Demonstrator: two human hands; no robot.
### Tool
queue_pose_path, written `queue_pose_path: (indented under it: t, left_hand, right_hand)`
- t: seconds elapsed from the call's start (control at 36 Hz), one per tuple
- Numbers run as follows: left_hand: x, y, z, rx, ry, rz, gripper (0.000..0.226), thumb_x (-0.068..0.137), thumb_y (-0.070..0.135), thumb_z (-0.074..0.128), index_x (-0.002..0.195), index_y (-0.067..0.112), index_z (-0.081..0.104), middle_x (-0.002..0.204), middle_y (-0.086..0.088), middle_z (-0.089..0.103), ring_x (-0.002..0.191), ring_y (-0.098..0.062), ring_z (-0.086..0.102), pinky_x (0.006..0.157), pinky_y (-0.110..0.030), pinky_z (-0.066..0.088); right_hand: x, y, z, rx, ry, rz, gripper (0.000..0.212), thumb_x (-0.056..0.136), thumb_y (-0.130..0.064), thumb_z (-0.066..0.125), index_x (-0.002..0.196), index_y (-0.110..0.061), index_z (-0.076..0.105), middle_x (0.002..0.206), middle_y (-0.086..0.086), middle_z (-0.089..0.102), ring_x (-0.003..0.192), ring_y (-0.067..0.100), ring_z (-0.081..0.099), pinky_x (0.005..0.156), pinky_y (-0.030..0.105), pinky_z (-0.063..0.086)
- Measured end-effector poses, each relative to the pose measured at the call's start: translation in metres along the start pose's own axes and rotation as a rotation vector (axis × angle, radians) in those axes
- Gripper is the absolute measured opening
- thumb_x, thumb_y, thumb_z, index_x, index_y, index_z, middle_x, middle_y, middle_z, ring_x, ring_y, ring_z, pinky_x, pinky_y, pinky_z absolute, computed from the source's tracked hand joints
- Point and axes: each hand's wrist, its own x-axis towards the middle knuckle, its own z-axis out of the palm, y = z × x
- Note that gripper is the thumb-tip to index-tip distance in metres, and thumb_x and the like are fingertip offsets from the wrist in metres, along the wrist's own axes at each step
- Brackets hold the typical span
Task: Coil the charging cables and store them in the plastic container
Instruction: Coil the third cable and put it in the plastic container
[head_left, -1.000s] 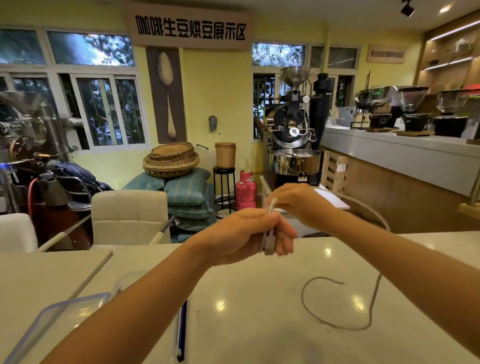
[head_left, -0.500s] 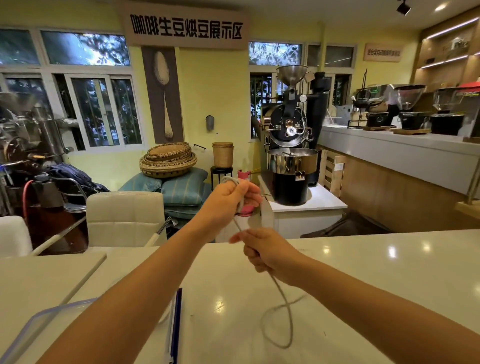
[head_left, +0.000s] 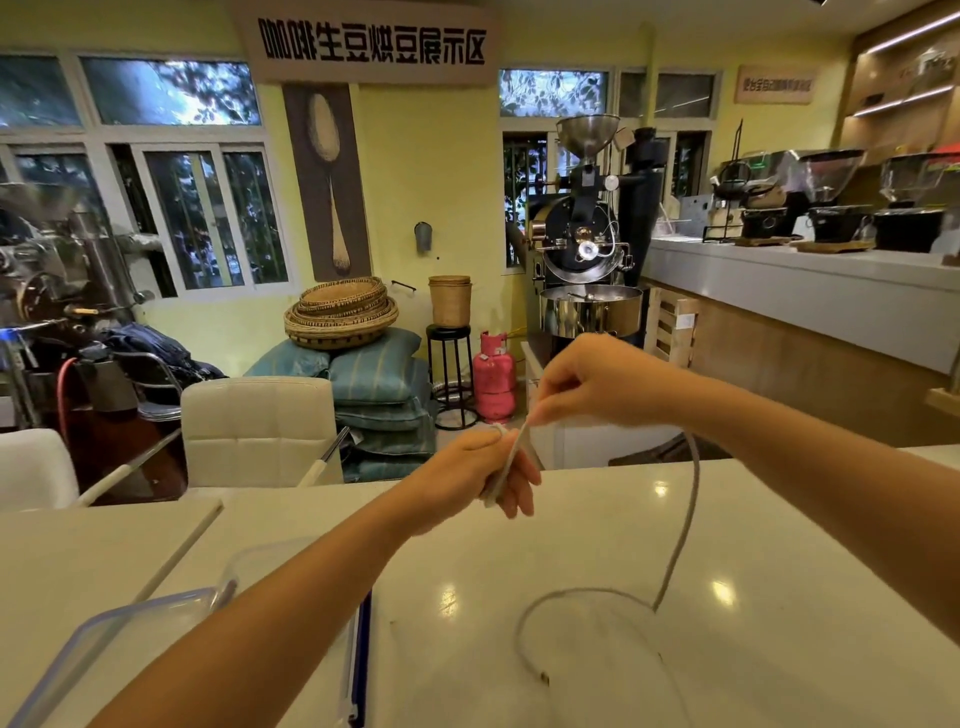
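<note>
The job was only partly done. The left hand (head_left: 472, 467) was up above the white table (head_left: 779, 597). Its fingers were closed on a few loops of the grey charging cable (head_left: 688, 499). The loops were bunched against the fingers. I could not count the loops, because they were small and a bit blurry.

The right hand (head_left: 602, 384) was just beside the left one and a little higher. It pinched the cable between thumb and fingertips, close to the loops. From that pinch the cable hung down in a long curve to the table. There it lay in one loose open ring, and its far end sat near the bottom of the view. So a good bit of cable was not wound yet.

I think the next steps were to wind the rest, then put the bundle in the box. The plastic container (head_left: 98, 631) sat on the table at the lower left, under the left arm. It was clear with a blue rim. No cable showed in the part I could see. A blue-edged piece (head_left: 361, 639) lay just beside it. It might have been the lid.

Counted: two hands, one cable, one container, one blue-edged piece. The task spoke of more cables, but no others showed.
</note>
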Motion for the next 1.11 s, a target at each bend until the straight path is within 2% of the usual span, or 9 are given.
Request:
queue_pose_path:
  t: [0.19, 0.36, 0.42, 0.5, 0.58, 0.81, 0.92, 1.03, 1.11]
  left_hand:
    - [-0.009, 0.016, 0.006, -0.349, -0.184, 0.112, 0.046, 0.091, 0.032, 0.029, 0.067, 0.017, 0.065, 0.048, 0.005, 0.058, 0.045, -0.007, 0.050, 0.051, -0.019, 0.040]
    - [-0.006, 0.043, -0.003, -0.550, -0.281, 0.214, 0.043, 0.090, 0.025, 0.029, 0.068, 0.018, 0.064, 0.051, 0.003, 0.060, 0.050, -0.010, 0.054, 0.055, -0.020, 0.049]
    - [-0.001, 0.050, -0.005, -0.560, -0.231, 0.255, 0.043, 0.090, 0.028, 0.030, 0.067, 0.018, 0.065, 0.054, 0.003, 0.062, 0.053, -0.011, 0.056, 0.057, -0.020, 0.051]
    - [0.009, 0.056, -0.008, -0.522, -0.079, 0.306, 0.044, 0.088, 0.032, 0.030, 0.067, 0.021, 0.067, 0.057, 0.001, 0.066, 0.055, -0.010, 0.060, 0.057, -0.020, 0.051]
    - [0.015, 0.054, -0.013, -0.478, 0.057, 0.322, 0.041, 0.092, 0.029, 0.031, 0.072, 0.015, 0.063, 0.063, 0.000, 0.070, 0.059, -0.008, 0.063, 0.058, -0.018, 0.054]
    - [0.024, 0.044, -0.018, -0.183, 0.411, 0.321, 0.038, 0.098, 0.019, 0.029, 0.074, 0.014, 0.058, 0.071, 0.003, 0.069, 0.064, -0.004, 0.065, 0.068, -0.016, 0.054]
    - [0.025, 0.043, -0.018, -0.098, 0.435, 0.321, 0.037, 0.098, 0.018, 0.028, 0.075, 0.014, 0.057, 0.077, -0.001, 0.065, 0.065, 0.000, 0.063, 0.070, -0.015, 0.053]
    - [0.022, 0.040, -0.022, 0.042, 0.457, 0.296, 0.039, 0.098, 0.013, 0.029, 0.070, 0.013, 0.056, 0.072, -0.001, 0.061, 0.057, 0.005, 0.059, 0.062, -0.008, 0.050]
    - [0.014, 0.035, -0.026, 0.149, 0.403, 0.258, 0.042, 0.097, 0.012, 0.031, 0.064, 0.016, 0.056, 0.065, 0.000, 0.058, 0.052, 0.007, 0.056, 0.057, -0.007, 0.047]
  right_hand:
    - [0.008, 0.016, -0.017, 0.295, 0.044, -0.033, 0.020, 0.075, -0.014, 0.067, 0.059, -0.026, 0.064, 0.049, -0.014, 0.059, 0.049, -0.008, 0.055, 0.051, 0.002, 0.044]
    - [0.015, 0.029, 0.005, 0.872, 0.123, -0.034, 0.015, 0.073, -0.025, 0.061, 0.060, -0.018, 0.066, 0.054, -0.003, 0.056, 0.054, 0.010, 0.047, 0.054, 0.019, 0.039]
    - [0.020, 0.031, 0.022, 1.057, 0.147, 0.005, 0.018, 0.073, -0.029, 0.059, 0.064, -0.015, 0.066, 0.057, 0.004, 0.053, 0.057, 0.019, 0.041, 0.058, 0.029, 0.032]
    - [0.026, 0.023, 0.051, 1.150, 0.181, 0.131, 0.024, 0.091, -0.009, 0.042, 0.070, -0.012, 0.054, 0.050, 0.000, 0.051, 0.046, 0.011, 0.041, 0.045, 0.019, 0.033]
    - [0.027, 0.008, 0.075, 1.232, 0.140, 0.216, 0.029, 0.093, -0.012, 0.040, 0.066, -0.014, 0.051, 0.045, -0.006, 0.057, 0.038, 0.004, 0.044, 0.037, 0.014, 0.032]
    - [0.020, -0.008, 0.089, 0.994, -0.009, 0.229, 0.021, 0.093, -0.019, 0.044, 0.078, -0.025, 0.058, 0.050, -0.006, 0.061, 0.037, 0.002, 0.043, 0.038, 0.012, 0.036]
    - [0.014, -0.014, 0.081, 0.784, -0.068, 0.188, 0.028, 0.094, -0.023, 0.043, 0.071, -0.031, 0.057, 0.056, -0.002, 0.052, 0.040, 0.004, 0.038, 0.043, 0.017, 0.032]
    - [0.008, -0.018, 0.063, 0.507, -0.062, 0.143, 0.021, 0.091, -0.024, 0.048, 0.093, -0.013, 0.066, 0.056, -0.005, 0.044, 0.047, 0.005, 0.038, 0.045, 0.016, 0.031]
    - [0.004, -0.017, 0.044, 0.316, 0.006, 0.078, 0.014, 0.087, -0.022, 0.055, 0.083, -0.014, 0.067, 0.056, -0.009, 0.048, 0.042, -0.003, 0.044, 0.042, 0.007, 0.035]
